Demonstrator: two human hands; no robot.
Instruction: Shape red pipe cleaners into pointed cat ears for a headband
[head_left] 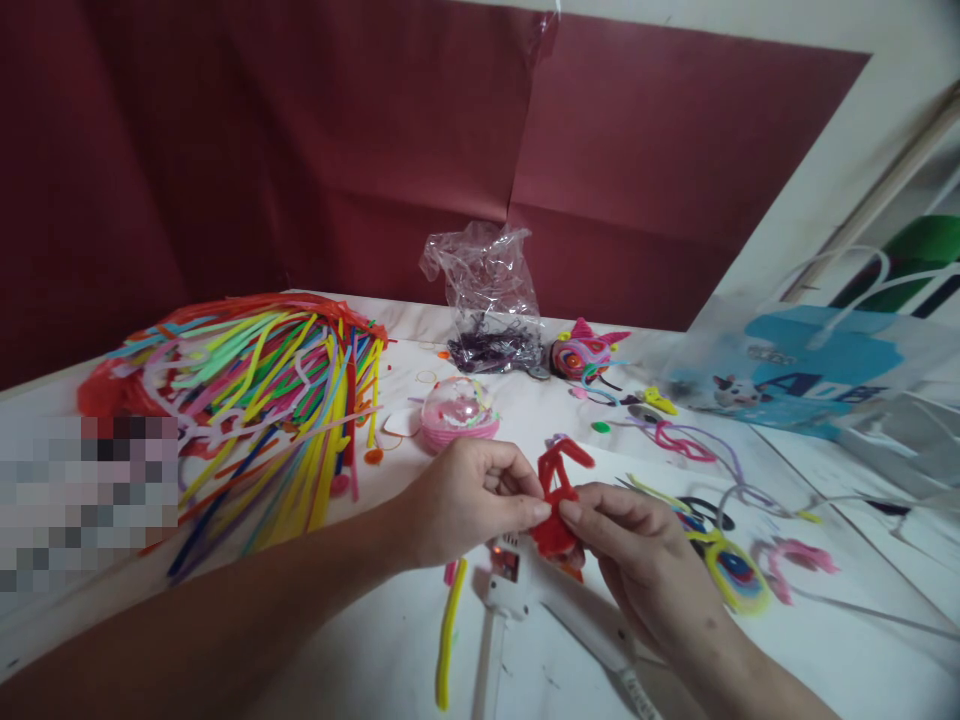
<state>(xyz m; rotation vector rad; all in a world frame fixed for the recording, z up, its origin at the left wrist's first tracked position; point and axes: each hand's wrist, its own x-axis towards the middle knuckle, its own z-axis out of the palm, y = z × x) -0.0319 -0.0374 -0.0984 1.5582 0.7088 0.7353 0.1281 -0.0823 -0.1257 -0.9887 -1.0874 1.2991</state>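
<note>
Between my two hands is a small red shape of bent pipe cleaners (556,530), with a loop and a bent end sticking up at its top. My left hand (476,500) pinches its left side between thumb and fingertips. My right hand (637,540) grips the right side, thumb in front. Just below lies a white tool (510,595) with a cord, partly hidden by the red piece and my right hand. A yellow pipe cleaner (450,640) lies beside it. Behind my left hand rests a clear dome with a pink base (457,425).
A large bundle of coloured pipe cleaners (300,380) spreads at the left. Farther back stand a clear plastic bag with dark strands (495,340) and a pink coiled figure (585,352). Yellow-and-blue coiled pieces (739,572) lie right, near a printed carrier bag (810,370).
</note>
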